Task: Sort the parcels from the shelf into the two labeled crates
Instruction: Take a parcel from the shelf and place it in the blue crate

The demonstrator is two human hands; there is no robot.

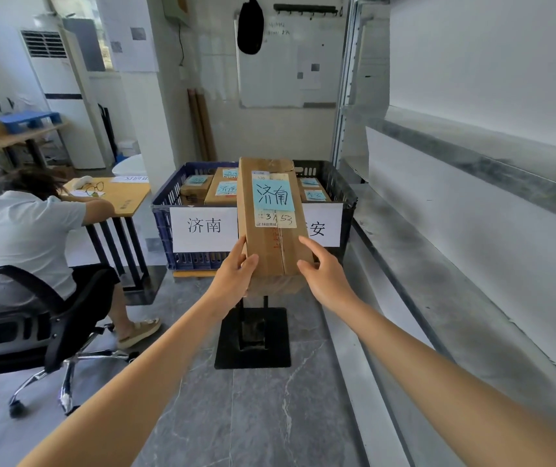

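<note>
While L hand grips parcel, R hand open beside.

济南 on parcel note, 济南 on blue crate sign

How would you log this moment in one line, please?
left hand: grips parcel | right hand: open at parcel's right side | parcel note: 济南 | match: blue crate

**Tally of items at the sorting station.**
Two crates: one blue crate and one black crate, bearing two white signs. One held parcel; two hands, left hand and right hand. Three parcels show in the blue crate, at least two in the black crate. One seated person; one office chair.
</note>
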